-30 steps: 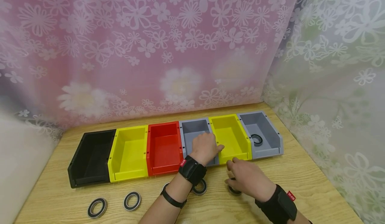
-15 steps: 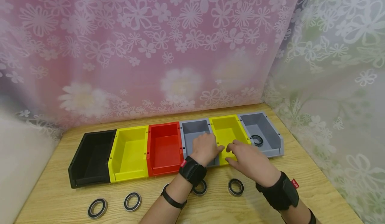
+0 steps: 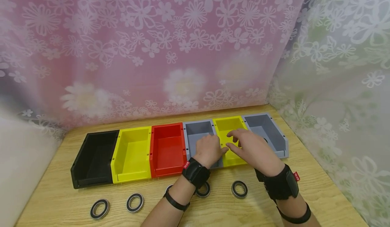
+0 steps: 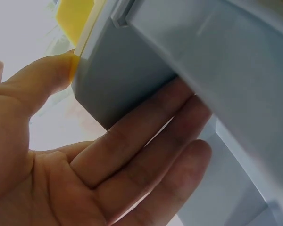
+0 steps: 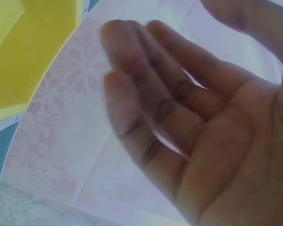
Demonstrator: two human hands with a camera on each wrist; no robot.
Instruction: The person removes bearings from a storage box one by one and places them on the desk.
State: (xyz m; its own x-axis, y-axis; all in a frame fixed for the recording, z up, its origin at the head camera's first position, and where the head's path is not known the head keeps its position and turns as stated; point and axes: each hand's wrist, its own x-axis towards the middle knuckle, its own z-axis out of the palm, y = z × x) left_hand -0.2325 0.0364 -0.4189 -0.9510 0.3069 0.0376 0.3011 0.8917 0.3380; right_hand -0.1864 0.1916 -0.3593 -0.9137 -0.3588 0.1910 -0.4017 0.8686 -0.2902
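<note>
In the head view my left hand (image 3: 208,149) reaches over the front of a grey bin (image 3: 199,128). The left wrist view shows the thumb against the bin's side edge and the fingers against the grey wall (image 4: 226,66), gripping it; some fingertips are hidden. My right hand (image 3: 251,147) hovers over the right-hand yellow bin (image 3: 230,121). Its fingers (image 5: 132,103) are loosely bent and hold nothing. Ball bearings lie on the table in front: one bearing (image 3: 239,189) below the right hand, another bearing (image 3: 204,190) partly behind the left wrist.
Further bins stand joined in the row: black (image 3: 95,156), yellow (image 3: 134,152), red (image 3: 168,149) and a right-end grey bin (image 3: 265,128) with a bearing (image 3: 266,140) mostly hidden. More bearings (image 3: 100,209) lie on the wooden table (image 3: 61,200). A flowered curtain (image 3: 146,67) hangs behind.
My right hand has let go of the bearing on the table, leaving it there, and has risen forward over the yellow bin. My left hand stays in place.
</note>
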